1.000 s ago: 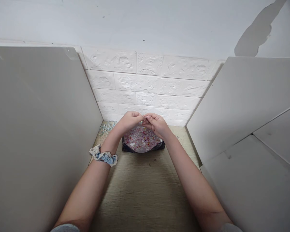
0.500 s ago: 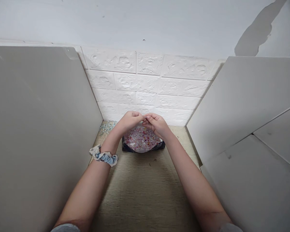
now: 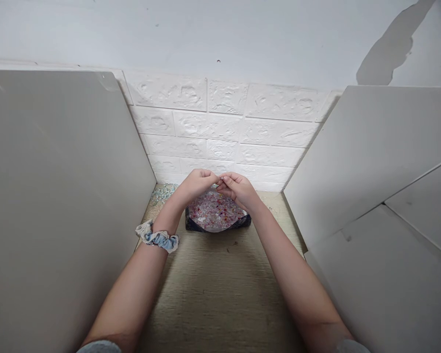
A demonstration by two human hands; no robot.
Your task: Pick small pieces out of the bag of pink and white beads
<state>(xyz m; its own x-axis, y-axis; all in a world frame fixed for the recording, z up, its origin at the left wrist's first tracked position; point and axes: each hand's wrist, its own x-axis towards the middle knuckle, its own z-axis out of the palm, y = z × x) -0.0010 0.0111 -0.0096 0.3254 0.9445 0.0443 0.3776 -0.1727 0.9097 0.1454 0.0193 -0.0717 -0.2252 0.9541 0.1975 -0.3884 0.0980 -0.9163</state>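
My left hand (image 3: 199,182) and my right hand (image 3: 238,187) meet fingertip to fingertip above a dark-sided box (image 3: 238,223). Inside the box lies a heap of small pink, red and clear beads (image 3: 215,210), on what looks like a pale lining. Both hands are closed in a pinch. What lies between the fingertips is too small to make out. A speckled bit of something shows just under the fingers. My left wrist wears a light blue and cream scrunchie (image 3: 158,237).
Pale blue-green beads or strands (image 3: 163,193) lie in the far left corner of the wooden tabletop (image 3: 220,289). White panels stand at the left (image 3: 66,196) and right (image 3: 371,162). A white brick-pattern wall (image 3: 224,130) closes off the back.
Almost nothing differs. Both hands hold the same pinch above the box, with at most a slight shift of the right fingers.
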